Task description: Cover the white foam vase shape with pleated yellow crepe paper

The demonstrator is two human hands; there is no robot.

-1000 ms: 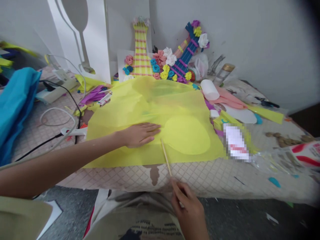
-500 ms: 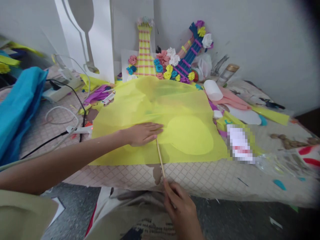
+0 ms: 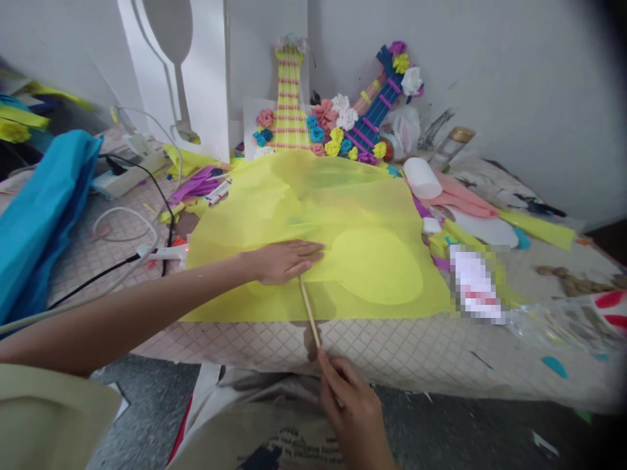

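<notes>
The left hand [image 3: 287, 261] lies flat, fingers spread, on thin translucent yellow tissue paper [image 3: 343, 228] mid-surface; the right hand [image 3: 350, 411], at six o'clock, pinches a slim wooden stick [image 3: 308, 312] touching the paper's near edge.

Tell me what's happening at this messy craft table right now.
A person presses their left hand flat on a yellow tissue paper sheet spread over the table. Their right hand holds a thin wooden stick near the table's front edge, its tip on the paper beside the left fingers. Two paper guitars decorated with paper flowers lean against the wall behind, and a blue tissue paper lies to the left.
</notes>
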